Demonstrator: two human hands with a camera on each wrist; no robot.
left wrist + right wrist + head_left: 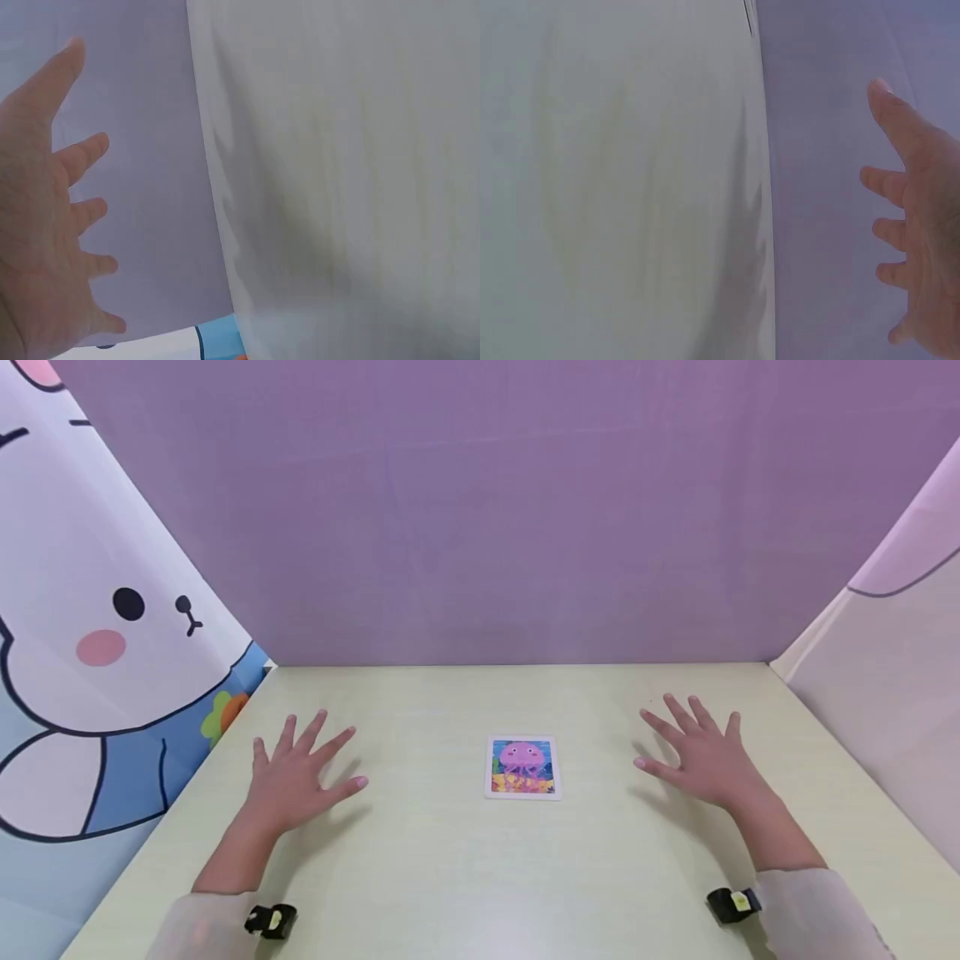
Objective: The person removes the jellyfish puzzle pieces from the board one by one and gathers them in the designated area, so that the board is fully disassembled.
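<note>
A small white-bordered card [522, 767] with a pink jellyfish picture lies face up on the pale table [450, 877], between the two hands. To its left, my left hand [292, 781] hovers palm down with the fingers spread. My right hand [703, 756] is spread the same way on the card's right side. Both hands cast shadows on the tabletop and hold nothing. In the wrist views, the left palm [37, 240] and the right palm [934, 247] show bare, with a gap above the table surface.
A purple cloth wall [510, 527] rises behind the table's far edge. On the left hangs a cloth panel [90, 543] with a cartoon animal, and a pale pink panel [892, 677] stands on the right. Black wrist devices [272, 922] sit at both sleeves.
</note>
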